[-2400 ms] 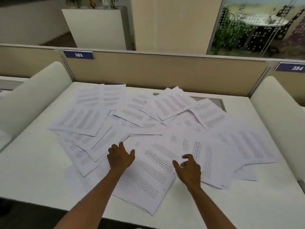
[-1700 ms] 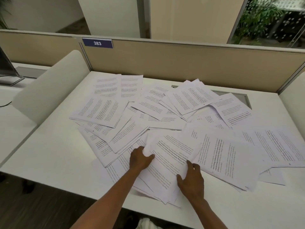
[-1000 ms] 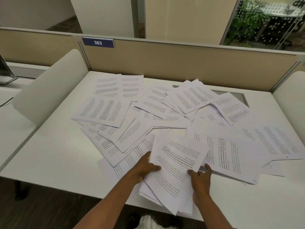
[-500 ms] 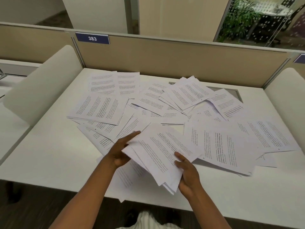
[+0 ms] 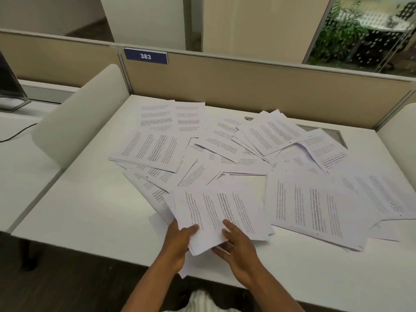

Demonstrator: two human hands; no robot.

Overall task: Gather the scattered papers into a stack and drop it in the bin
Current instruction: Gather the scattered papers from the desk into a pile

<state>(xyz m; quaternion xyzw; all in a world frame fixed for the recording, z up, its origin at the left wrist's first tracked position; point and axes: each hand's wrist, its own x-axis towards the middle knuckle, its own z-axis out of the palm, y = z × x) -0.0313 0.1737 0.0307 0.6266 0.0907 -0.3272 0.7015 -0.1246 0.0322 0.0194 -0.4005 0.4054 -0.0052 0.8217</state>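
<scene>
Nearest you, your left hand (image 5: 180, 242) grips the near left corner of a small stack (image 5: 221, 216) of printed sheets, thumb curled over the top page and fingers hidden beneath. Your right hand (image 5: 239, 245) lies at the stack's near right edge with its fingers straight and spread, the index finger resting on the top page and the others at the edge below it. The stack juts out over the front edge of the desk (image 5: 90, 212), its far part lying on the papers still spread there.

Just right of the stack lies a large sheet (image 5: 315, 212), printed sideways, on top of others that reach toward the desk's right side. To the left, a few sheets (image 5: 148, 188) fan out from under the stack.

Further back, the loose papers (image 5: 225, 149) overlap in a broad band across the middle of the desk, with one flat sheet (image 5: 150, 149) at the left and two pages (image 5: 173, 115) side by side behind it. At the right rear, a pile (image 5: 274, 134) covers part of a grey cable hatch (image 5: 333, 134).

Behind the desk stands a beige partition (image 5: 247, 86) with a blue plate (image 5: 145, 56) reading 383. White rounded dividers (image 5: 76, 118) flank the desk. No bin shows in this view.
</scene>
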